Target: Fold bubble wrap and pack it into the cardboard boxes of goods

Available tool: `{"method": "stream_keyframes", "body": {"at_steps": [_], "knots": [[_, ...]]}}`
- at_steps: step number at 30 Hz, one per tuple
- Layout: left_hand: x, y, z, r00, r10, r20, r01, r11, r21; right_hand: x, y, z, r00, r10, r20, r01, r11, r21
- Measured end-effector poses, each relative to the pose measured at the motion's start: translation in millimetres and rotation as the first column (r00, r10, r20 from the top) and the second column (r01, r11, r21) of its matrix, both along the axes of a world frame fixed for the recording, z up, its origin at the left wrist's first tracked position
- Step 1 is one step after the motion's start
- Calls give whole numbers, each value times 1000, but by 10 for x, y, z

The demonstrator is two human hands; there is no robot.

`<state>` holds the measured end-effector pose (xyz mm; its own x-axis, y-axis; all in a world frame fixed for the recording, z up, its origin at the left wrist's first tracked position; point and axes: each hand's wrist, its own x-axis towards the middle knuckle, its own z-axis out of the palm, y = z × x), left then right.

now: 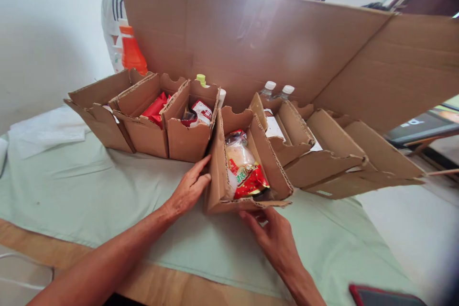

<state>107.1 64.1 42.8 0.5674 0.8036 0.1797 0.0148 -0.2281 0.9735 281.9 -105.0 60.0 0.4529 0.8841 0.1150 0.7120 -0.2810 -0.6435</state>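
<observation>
A small open cardboard box (218,172) sits nearest me on the pale green cloth (89,186). Inside it lies a snack packet (244,169), clear at the top and red at the bottom. My left hand (188,189) rests flat against the box's left wall, fingers stretched out. My right hand (270,234) touches the box's front bottom edge from below, with the fingertips tucked under the flap. Neither hand holds a loose item.
More small cardboard boxes (143,119) stand in a row, some with red packets (156,107) and bottles (268,88). A big cardboard sheet (251,38) stands behind. An orange bottle (132,50) and a person in white (111,14) are at back left. A red-edged phone (383,296) lies at bottom right.
</observation>
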Motion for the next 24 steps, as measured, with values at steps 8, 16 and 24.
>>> {"method": "stream_keyframes", "body": {"at_steps": [8, 16, 24], "knots": [[-97, -183, 21, 985, 165, -44, -157, 975, 154, 214, 732, -233, 990, -119, 80, 119, 993, 5], [3, -10, -240, 955, -272, -116, 271, 962, -18, 223, 838, -503, 999, -39, 21, 36, 990, 135], [71, 34, -315, 867, -416, -274, 445, 894, 53, 243, 819, -568, 1000, 24, 20, -28, 976, 218]]}}
